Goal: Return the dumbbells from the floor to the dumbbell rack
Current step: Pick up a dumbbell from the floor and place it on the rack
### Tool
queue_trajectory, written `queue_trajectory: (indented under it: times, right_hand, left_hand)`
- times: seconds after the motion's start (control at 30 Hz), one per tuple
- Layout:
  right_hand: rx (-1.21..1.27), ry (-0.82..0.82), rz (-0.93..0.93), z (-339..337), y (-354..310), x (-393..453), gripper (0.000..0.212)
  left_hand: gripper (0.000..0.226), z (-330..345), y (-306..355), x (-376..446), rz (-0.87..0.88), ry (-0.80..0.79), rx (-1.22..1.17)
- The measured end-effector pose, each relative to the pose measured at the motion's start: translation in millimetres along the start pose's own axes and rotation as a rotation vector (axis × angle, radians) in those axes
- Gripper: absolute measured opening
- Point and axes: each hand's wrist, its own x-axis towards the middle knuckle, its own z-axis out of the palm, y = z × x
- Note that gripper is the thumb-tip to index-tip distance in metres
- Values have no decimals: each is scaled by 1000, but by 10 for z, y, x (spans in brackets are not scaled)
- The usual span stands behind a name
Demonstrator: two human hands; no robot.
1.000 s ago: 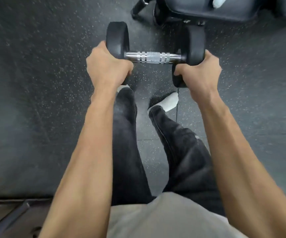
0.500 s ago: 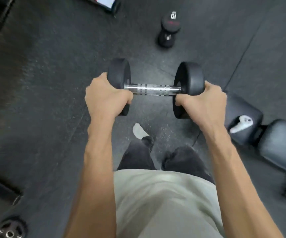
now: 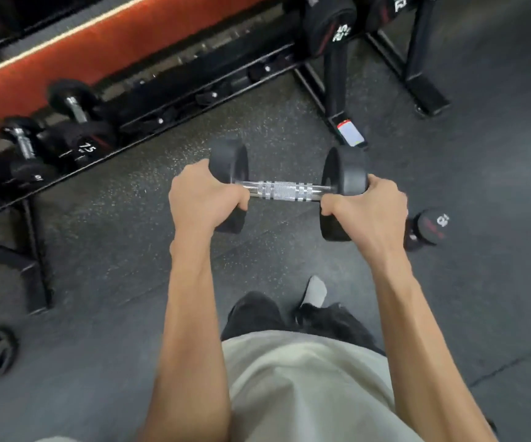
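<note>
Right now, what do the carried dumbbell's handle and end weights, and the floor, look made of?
Dumbbell handle: bright metal, likely chromed steel, with knurled bands. End weights: matte black, probably rubber-coated. Floor: dark speckled matting, apparently rubber.

We cannot see the fingers of the left hand (image 3: 203, 199) behind the dumbbell (image 3: 285, 190). The dumbbell rack (image 3: 194, 90) is cut at the left and top edges, and it is blurred.
</note>
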Motion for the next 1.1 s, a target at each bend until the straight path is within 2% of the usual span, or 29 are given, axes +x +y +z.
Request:
queue_trajectory:
  times: [0.13, 0.3, 0.37, 0.47, 0.63, 0.8, 0.93, 1.1]
  right_hand:
    - [-54, -110, -131, 259, -759, 557, 25]
    - [-89, -239, -246, 830, -1676, 1103, 33]
    - [-96, -265, -231, 1128, -1953, 1310, 34]
    - [-77, -305, -202, 1621, -2298, 1670, 21]
    - [-92, -324, -159, 2290, -2776, 2156, 21]
    - [-176, -318, -78, 2826, -3217, 2690, 20]
    - [-174, -341, -38, 3300, -3545, 3170, 21]
    - [-176, -296, -13, 3724, -3802, 3536, 20]
  left_hand:
    - [36, -332, 74, 459, -93, 154, -81]
    - [25, -775, 18, 1196, -227, 255, -164]
    - [28, -952, 15, 1551, -240, 271, -132]
    - [31, -1183, -41, 2174, -238, 280, -100]
    - [31, -1459, -138, 3104, -261, 239, -61]
    - [35, -1648, -111, 4015, -347, 124, -72]
    - [57, -1712, -82, 4800, -362, 81, -53]
    - [32, -1812, -85, 5597, -324, 19, 2]
